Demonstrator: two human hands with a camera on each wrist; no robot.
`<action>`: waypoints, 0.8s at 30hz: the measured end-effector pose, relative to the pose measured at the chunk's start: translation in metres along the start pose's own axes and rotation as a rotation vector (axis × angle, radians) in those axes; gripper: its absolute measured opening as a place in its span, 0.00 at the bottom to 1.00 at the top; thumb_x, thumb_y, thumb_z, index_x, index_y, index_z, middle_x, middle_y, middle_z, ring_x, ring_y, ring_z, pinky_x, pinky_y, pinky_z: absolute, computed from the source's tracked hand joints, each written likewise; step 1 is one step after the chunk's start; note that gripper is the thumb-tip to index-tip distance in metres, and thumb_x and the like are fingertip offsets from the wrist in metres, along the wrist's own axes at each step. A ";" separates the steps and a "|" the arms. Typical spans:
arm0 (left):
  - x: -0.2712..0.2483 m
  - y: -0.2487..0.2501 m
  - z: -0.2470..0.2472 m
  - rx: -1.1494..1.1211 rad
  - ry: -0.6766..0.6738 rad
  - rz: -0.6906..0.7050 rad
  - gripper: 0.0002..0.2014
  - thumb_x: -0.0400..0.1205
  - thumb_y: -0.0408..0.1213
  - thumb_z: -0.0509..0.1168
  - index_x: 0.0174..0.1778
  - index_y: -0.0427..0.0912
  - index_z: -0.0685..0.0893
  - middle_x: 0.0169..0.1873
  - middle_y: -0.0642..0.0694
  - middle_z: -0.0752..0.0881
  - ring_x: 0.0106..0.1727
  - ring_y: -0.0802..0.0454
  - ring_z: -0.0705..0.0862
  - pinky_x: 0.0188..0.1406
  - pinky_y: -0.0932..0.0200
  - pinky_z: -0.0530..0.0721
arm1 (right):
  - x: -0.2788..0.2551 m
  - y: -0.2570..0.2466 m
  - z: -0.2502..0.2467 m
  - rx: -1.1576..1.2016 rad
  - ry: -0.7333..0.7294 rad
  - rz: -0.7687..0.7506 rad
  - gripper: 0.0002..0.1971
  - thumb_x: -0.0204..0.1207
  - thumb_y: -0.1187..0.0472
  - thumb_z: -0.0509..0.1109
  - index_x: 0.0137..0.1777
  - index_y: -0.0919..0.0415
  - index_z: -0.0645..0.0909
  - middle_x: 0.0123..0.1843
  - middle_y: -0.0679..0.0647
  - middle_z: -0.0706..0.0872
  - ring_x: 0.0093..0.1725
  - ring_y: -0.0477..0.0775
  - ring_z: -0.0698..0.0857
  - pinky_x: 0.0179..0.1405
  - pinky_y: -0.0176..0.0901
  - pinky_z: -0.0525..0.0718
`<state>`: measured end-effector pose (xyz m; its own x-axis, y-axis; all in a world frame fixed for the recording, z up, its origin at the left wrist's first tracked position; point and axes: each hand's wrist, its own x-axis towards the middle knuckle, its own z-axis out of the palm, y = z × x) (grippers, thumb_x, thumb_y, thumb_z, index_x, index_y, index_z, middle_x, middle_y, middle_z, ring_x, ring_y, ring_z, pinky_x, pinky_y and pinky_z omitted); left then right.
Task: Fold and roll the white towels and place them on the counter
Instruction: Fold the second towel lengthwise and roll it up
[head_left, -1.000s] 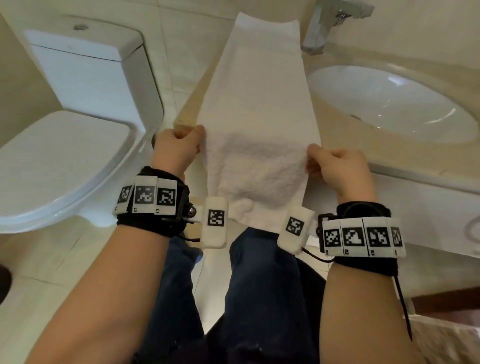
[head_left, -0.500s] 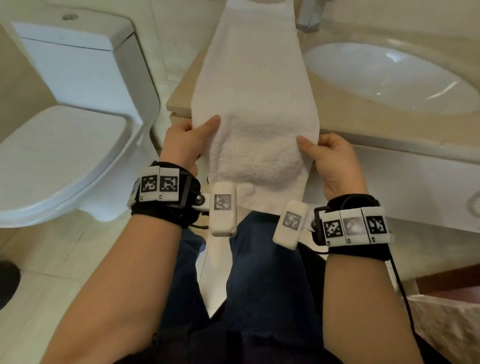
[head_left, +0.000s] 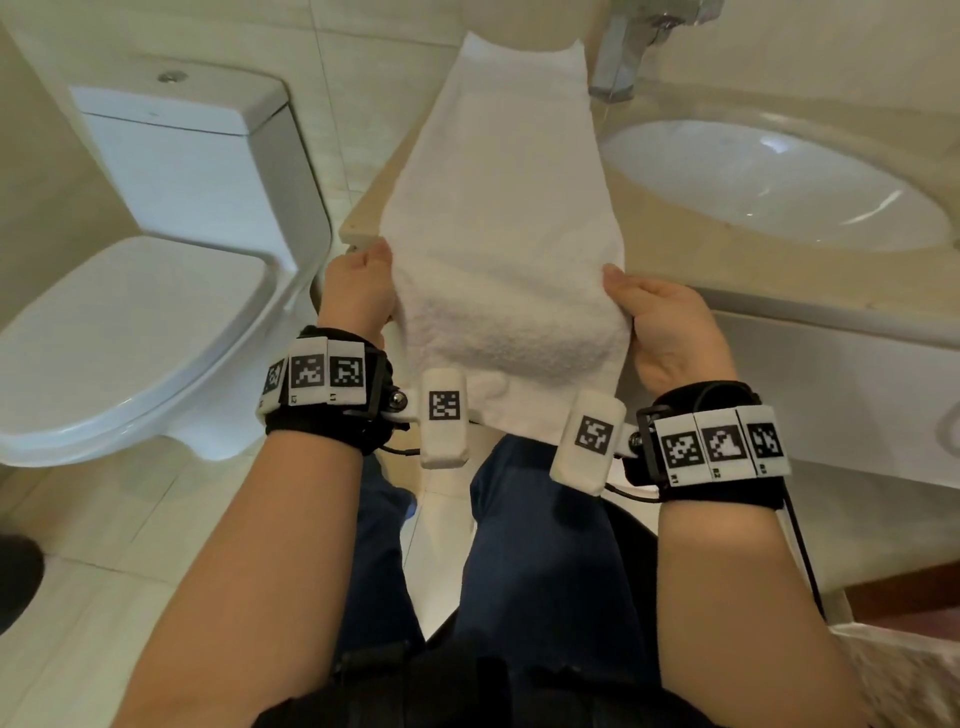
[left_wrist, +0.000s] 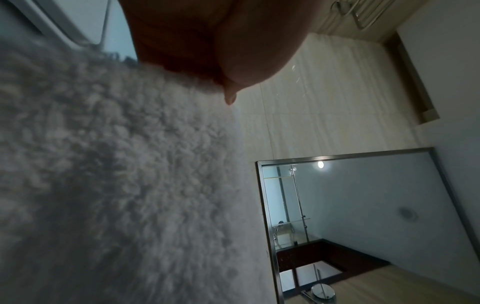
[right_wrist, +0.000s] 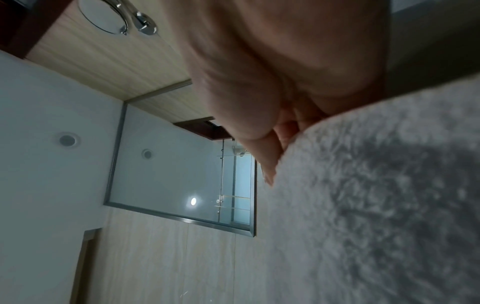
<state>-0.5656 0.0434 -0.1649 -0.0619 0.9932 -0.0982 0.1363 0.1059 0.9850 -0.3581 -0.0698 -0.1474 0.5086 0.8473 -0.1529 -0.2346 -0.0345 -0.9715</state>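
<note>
Both hands gripped a white towel (head_left: 498, 208) lying along the counter (head_left: 675, 270); left hand (head_left: 358, 296) and right hand (head_left: 670, 332) curled fingers round its rolled near end.

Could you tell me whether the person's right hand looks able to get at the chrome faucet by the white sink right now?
Probably not at once: the right hand grips the white terry towel; the chrome faucet stands unobstructed beyond it.

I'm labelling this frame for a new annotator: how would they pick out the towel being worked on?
Start at the beige counter left of the oval sink. The white towel lies there as a long strip toward the wall, its near end hanging off the edge. Only it is fluffy, pinched between the left hand and right hand.
</note>
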 end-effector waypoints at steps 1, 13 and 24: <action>0.001 -0.002 -0.001 0.009 -0.012 0.003 0.19 0.83 0.53 0.56 0.30 0.45 0.76 0.31 0.44 0.78 0.35 0.46 0.79 0.40 0.53 0.81 | 0.000 0.000 0.001 0.004 -0.006 0.003 0.08 0.80 0.61 0.68 0.40 0.63 0.83 0.31 0.49 0.91 0.33 0.44 0.90 0.34 0.36 0.87; -0.015 -0.045 -0.012 0.135 -0.364 -0.174 0.33 0.65 0.57 0.77 0.60 0.41 0.79 0.57 0.44 0.86 0.60 0.44 0.84 0.68 0.42 0.77 | -0.006 0.011 0.011 0.072 -0.007 0.018 0.10 0.81 0.59 0.66 0.43 0.66 0.82 0.34 0.53 0.91 0.34 0.48 0.91 0.32 0.37 0.86; -0.034 -0.042 -0.015 -0.095 -0.286 0.030 0.13 0.81 0.44 0.68 0.58 0.44 0.83 0.53 0.46 0.88 0.55 0.50 0.87 0.58 0.52 0.83 | -0.027 0.020 0.008 -0.298 -0.154 0.145 0.07 0.74 0.62 0.74 0.50 0.62 0.85 0.50 0.55 0.90 0.51 0.54 0.88 0.64 0.56 0.81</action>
<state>-0.5846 0.0042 -0.2010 0.2239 0.9703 -0.0919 0.0403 0.0851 0.9956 -0.3833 -0.0895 -0.1609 0.3521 0.8913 -0.2857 -0.0321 -0.2936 -0.9554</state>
